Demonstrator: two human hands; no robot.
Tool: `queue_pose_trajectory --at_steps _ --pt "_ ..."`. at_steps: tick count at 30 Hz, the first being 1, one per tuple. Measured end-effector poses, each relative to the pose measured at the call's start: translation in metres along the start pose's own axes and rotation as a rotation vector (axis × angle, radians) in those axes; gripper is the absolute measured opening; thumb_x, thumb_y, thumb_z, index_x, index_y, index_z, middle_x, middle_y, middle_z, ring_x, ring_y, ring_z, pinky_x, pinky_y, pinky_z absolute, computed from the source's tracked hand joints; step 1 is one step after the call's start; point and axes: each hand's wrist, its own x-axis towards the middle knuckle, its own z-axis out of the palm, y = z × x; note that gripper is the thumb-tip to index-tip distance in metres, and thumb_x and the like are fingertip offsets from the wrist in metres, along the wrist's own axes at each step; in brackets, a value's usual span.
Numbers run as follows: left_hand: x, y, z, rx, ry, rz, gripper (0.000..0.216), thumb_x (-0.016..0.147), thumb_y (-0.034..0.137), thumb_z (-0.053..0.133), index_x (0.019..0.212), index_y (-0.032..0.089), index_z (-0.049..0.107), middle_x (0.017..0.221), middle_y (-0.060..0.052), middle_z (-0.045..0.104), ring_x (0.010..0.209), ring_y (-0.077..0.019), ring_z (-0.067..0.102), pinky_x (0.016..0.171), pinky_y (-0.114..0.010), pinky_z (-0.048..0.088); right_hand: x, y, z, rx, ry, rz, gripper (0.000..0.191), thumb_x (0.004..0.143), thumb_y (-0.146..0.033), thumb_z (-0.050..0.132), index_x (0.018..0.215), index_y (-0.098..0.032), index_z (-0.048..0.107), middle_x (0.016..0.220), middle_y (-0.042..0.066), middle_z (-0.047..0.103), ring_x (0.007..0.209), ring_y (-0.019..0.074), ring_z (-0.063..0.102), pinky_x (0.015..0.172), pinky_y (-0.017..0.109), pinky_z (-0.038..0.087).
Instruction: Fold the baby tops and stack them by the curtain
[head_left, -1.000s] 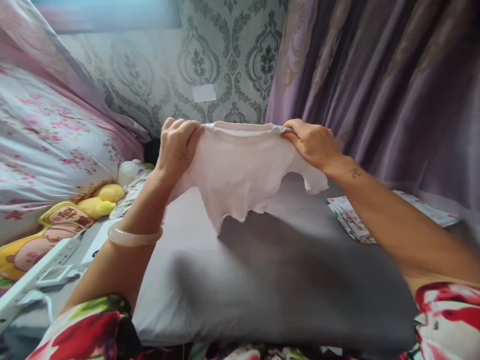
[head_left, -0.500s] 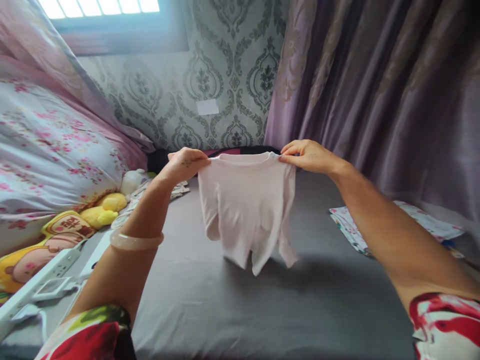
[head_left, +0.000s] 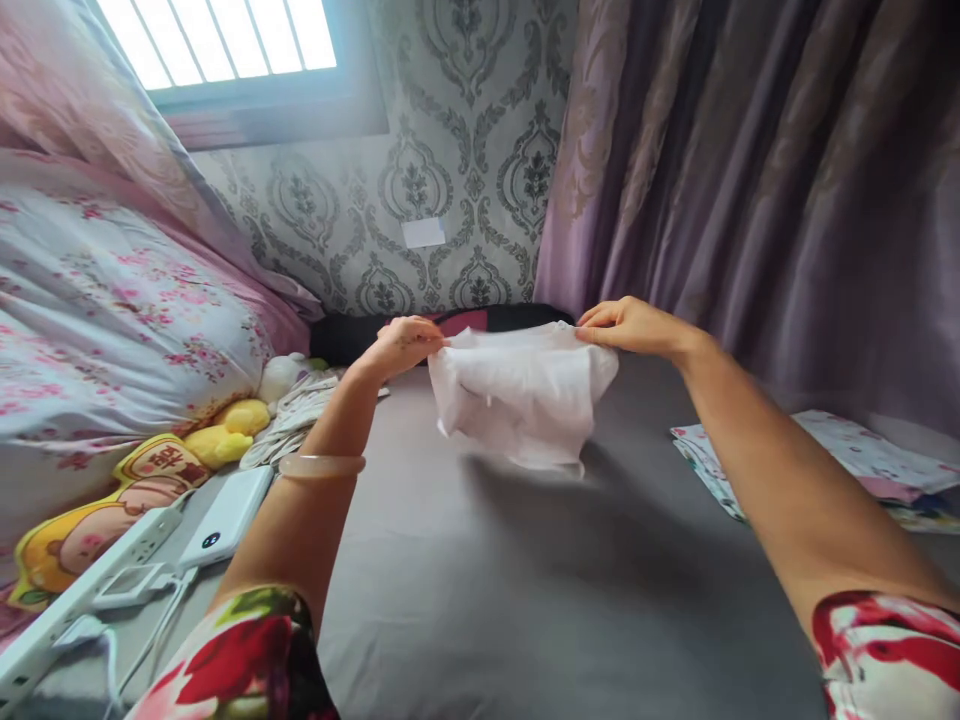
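A small pale pink shirt point(head_left: 521, 395) hangs in the air between my two hands, above the grey bed sheet point(head_left: 525, 580). My left hand point(head_left: 401, 343) pinches its left shoulder. My right hand point(head_left: 634, 325) pinches the right shoulder. The shirt's body billows forward and is blurred by motion, its lower hem just above the sheet. A pale bangle sits on my left wrist.
A floral quilt point(head_left: 112, 320) is piled at the left, with yellow soft toys point(head_left: 217, 440), a phone point(head_left: 225, 515) and a white power strip point(head_left: 67, 590) below it. Folded patterned cloths point(head_left: 862, 470) lie at the right by the purple curtain point(head_left: 750, 180). Dark clothes point(head_left: 480, 320) lie against the wall.
Both hands have pushed the shirt farther away and lower toward the sheet. It hung straight down half a second ago; now its body swings forward and bunches.
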Motion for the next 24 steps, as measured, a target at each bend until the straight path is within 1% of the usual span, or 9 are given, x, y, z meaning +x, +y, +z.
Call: queue_pose_trajectory --at_steps 2,4,5,8,11,15,19,22,24 --pt "0.001 0.002 0.001 0.018 -0.019 -0.003 0.032 0.070 0.049 0.075 0.073 0.017 0.074 0.106 -0.008 0.068 0.100 -0.0225 0.063 0.083 -0.031 0.051 -0.001 0.002 -0.002 -0.009 -0.022 -0.004 0.044 0.065 -0.064 0.075 0.078 -0.022 0.078 0.106 0.005 0.070 0.105 0.0265 0.061 0.090 0.034 0.049" --pt "0.001 0.002 0.002 -0.100 -0.043 -0.008 0.035 0.073 0.052 0.073 0.080 0.018 0.074 0.106 -0.009 0.068 0.095 -0.0212 0.064 0.078 -0.031 0.051 -0.002 0.007 -0.003 0.072 -0.057 -0.012 0.048 0.066 -0.066 0.074 0.082 -0.022 0.078 0.106 0.005 0.071 0.103 0.0252 0.062 0.087 0.035 0.050" --pt "0.002 0.000 0.003 -0.152 -0.049 -0.031 0.037 0.074 0.053 0.071 0.083 0.017 0.074 0.101 -0.008 0.069 0.089 -0.0198 0.064 0.073 -0.030 0.051 -0.001 0.010 -0.002 0.114 -0.050 -0.007 0.050 0.065 -0.068 0.073 0.084 -0.022 0.078 0.103 0.006 0.071 0.099 0.0243 0.063 0.084 0.035 0.051" --pt "0.005 -0.008 0.006 -0.148 0.015 -0.176 0.040 0.072 0.054 0.072 0.082 0.015 0.072 0.072 -0.003 0.065 0.062 -0.0130 0.058 0.055 -0.023 0.043 0.006 0.020 0.002 0.155 0.103 0.035 0.052 0.063 -0.069 0.073 0.081 -0.021 0.076 0.084 0.004 0.072 0.083 0.0214 0.065 0.074 0.032 0.052" --pt "0.010 -0.020 0.013 -0.113 0.085 -0.232 0.039 0.073 0.051 0.070 0.085 0.015 0.069 0.065 0.001 0.059 0.053 -0.0088 0.049 0.048 -0.019 0.034 0.015 0.029 0.009 0.155 0.241 0.028 0.053 0.065 -0.070 0.071 0.081 -0.019 0.074 0.077 0.003 0.070 0.073 0.0182 0.063 0.067 0.030 0.051" --pt "0.016 -0.029 0.023 -0.112 0.199 -0.174 0.028 0.078 0.043 0.064 0.083 0.016 0.062 0.063 0.003 0.053 0.052 -0.0076 0.044 0.046 -0.018 0.029 0.023 0.035 0.017 0.112 0.355 -0.046 0.056 0.068 -0.072 0.068 0.082 -0.018 0.072 0.075 0.002 0.069 0.069 0.0156 0.060 0.063 0.028 0.048" --pt "0.019 -0.032 0.031 -0.060 0.291 -0.117 0.018 0.085 0.037 0.054 0.081 0.019 0.056 0.059 0.006 0.044 0.049 -0.0075 0.036 0.047 -0.019 0.026 0.028 0.039 0.024 -0.043 0.478 -0.129 0.058 0.075 -0.073 0.060 0.084 -0.017 0.070 0.076 0.002 0.067 0.072 0.0162 0.059 0.066 0.028 0.047" --pt "0.018 -0.031 0.036 0.094 0.398 -0.053 0.017 0.090 0.033 0.049 0.082 0.020 0.055 0.060 0.005 0.042 0.055 -0.0099 0.040 0.052 -0.020 0.032 0.028 0.037 0.030 -0.182 0.586 -0.190 0.055 0.083 -0.069 0.054 0.088 -0.017 0.070 0.081 0.004 0.068 0.079 0.0179 0.061 0.072 0.030 0.047" --pt "0.013 -0.025 0.037 0.288 0.508 0.041 0.016 0.091 0.032 0.049 0.084 0.021 0.057 0.068 0.002 0.048 0.069 -0.0135 0.049 0.065 -0.024 0.039 0.023 0.032 0.032 -0.292 0.669 -0.243 0.050 0.088 -0.065 0.052 0.089 -0.018 0.070 0.086 0.005 0.069 0.083 0.0187 0.062 0.077 0.032 0.048"
